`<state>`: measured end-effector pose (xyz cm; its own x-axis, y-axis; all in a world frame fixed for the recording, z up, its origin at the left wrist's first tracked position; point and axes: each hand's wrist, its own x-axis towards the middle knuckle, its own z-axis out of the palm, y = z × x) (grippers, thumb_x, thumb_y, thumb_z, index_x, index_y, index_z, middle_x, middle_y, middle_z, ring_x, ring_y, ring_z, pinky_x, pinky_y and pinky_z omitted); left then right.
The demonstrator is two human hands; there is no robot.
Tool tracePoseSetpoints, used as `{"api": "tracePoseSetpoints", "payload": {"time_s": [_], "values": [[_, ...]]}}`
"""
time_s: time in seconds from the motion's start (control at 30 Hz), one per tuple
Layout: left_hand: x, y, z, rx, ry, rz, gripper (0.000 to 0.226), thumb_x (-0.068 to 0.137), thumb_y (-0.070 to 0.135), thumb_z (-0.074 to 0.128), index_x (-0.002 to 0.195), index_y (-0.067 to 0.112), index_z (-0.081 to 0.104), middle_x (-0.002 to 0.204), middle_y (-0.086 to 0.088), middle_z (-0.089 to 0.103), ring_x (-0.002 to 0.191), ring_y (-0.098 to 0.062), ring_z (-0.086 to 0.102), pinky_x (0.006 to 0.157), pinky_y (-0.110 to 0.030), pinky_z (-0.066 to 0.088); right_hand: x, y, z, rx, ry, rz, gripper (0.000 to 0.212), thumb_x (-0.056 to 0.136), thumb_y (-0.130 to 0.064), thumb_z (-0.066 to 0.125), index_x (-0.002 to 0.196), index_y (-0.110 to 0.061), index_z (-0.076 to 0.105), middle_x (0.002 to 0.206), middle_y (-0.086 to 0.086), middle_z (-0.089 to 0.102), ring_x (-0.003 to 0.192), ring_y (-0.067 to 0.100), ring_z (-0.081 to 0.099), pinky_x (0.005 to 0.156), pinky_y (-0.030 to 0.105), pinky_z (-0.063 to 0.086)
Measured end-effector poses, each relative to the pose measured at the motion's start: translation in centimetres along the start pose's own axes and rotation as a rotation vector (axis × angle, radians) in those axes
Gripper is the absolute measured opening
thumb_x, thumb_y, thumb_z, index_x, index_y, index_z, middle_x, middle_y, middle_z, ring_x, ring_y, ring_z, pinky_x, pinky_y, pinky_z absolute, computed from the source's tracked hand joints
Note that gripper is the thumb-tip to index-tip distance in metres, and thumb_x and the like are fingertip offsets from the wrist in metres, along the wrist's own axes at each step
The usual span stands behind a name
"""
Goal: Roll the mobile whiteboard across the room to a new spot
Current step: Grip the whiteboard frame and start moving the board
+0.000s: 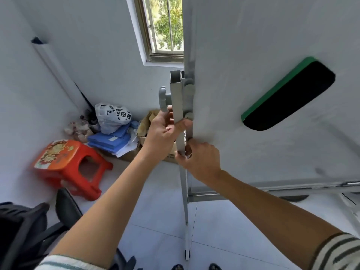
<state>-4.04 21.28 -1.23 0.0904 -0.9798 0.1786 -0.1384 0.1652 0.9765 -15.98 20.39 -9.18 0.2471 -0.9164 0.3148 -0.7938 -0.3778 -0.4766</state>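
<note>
The mobile whiteboard (263, 36) fills the right half of the view, its white face turned toward me. Its grey upright post (176, 98) runs along the board's left edge down to a small castor (187, 253) on the tiled floor. My left hand (162, 133) is wrapped around the post just below a grey clamp knob (163, 98). My right hand (200, 158) grips the same post lower down, at the board's left edge. A green-and-black eraser (288, 94) sticks to the board face.
A red plastic stool (66, 164) stands at the left. A cardboard box (148, 141), blue folders (109, 141) and a white plastic bag (111, 117) are piled in the corner under a window (165, 26). A black office chair (29, 230) sits at bottom left.
</note>
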Motion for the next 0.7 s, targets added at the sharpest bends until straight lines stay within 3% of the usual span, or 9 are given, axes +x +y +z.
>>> {"api": "tracePoseSetpoints", "payload": {"time_s": [0.23, 0.33, 0.47, 0.6, 0.7], "values": [[-3.2, 0.2, -0.3, 0.025, -0.029, 0.048, 0.033, 0.085, 0.011, 0.065, 0.116, 0.000, 0.057, 0.099, -0.005, 0.068, 0.085, -0.004, 0.067, 0.071, -0.012, 0.051, -3.7, -0.7, 0.1, 0.027, 0.089, -0.028, 0.036, 0.079, -0.050, 0.063, 0.074, -0.015, 0.060, 0.062, -0.003, 0.068, 0.051, 0.019, 0.064, 0.056, 0.032, 0.057], [-4.0, 0.6, -0.5, 0.028, -0.034, 0.044, 0.034, 0.085, 0.016, 0.067, 0.115, 0.004, 0.058, 0.101, -0.007, 0.068, 0.089, -0.011, 0.066, 0.072, -0.014, 0.052, -4.5, -1.2, 0.0, 0.030, 0.046, 0.002, 0.036, 0.084, -0.051, 0.060, 0.083, -0.015, 0.060, 0.072, -0.003, 0.071, 0.058, 0.020, 0.067, 0.061, 0.032, 0.056], [-5.5, 0.3, -0.5, 0.085, -0.026, 0.024, 0.034, 0.087, 0.023, 0.065, 0.118, 0.016, 0.055, 0.095, 0.002, 0.067, 0.084, -0.005, 0.066, 0.069, -0.018, 0.052, -5.9, -0.4, -0.7, 0.093, -0.069, 0.040, 0.031, 0.090, -0.048, 0.055, 0.097, -0.018, 0.060, 0.088, -0.003, 0.073, 0.073, 0.019, 0.069, 0.071, 0.035, 0.057], [-9.1, -2.6, -0.2, 0.178, -0.001, -0.102, 0.018, 0.087, 0.025, 0.064, 0.100, 0.036, 0.057, 0.094, 0.009, 0.066, 0.090, -0.013, 0.065, 0.076, -0.029, 0.053, -10.0, 3.1, -2.9, 0.209, -0.186, 0.140, 0.029, 0.092, -0.040, 0.058, 0.106, -0.016, 0.065, 0.095, -0.003, 0.075, 0.082, 0.014, 0.070, 0.076, 0.027, 0.054], [-12.9, -5.9, 1.0, 0.249, -0.131, -0.287, 0.016, 0.089, 0.013, 0.061, 0.091, 0.029, 0.061, 0.086, -0.005, 0.069, 0.085, -0.029, 0.066, 0.071, -0.042, 0.053, -14.7, 7.3, -5.2, 0.273, -0.225, 0.323, 0.026, 0.091, -0.035, 0.062, 0.104, -0.014, 0.068, 0.093, -0.003, 0.074, 0.083, 0.014, 0.068, 0.077, 0.024, 0.052]]}}
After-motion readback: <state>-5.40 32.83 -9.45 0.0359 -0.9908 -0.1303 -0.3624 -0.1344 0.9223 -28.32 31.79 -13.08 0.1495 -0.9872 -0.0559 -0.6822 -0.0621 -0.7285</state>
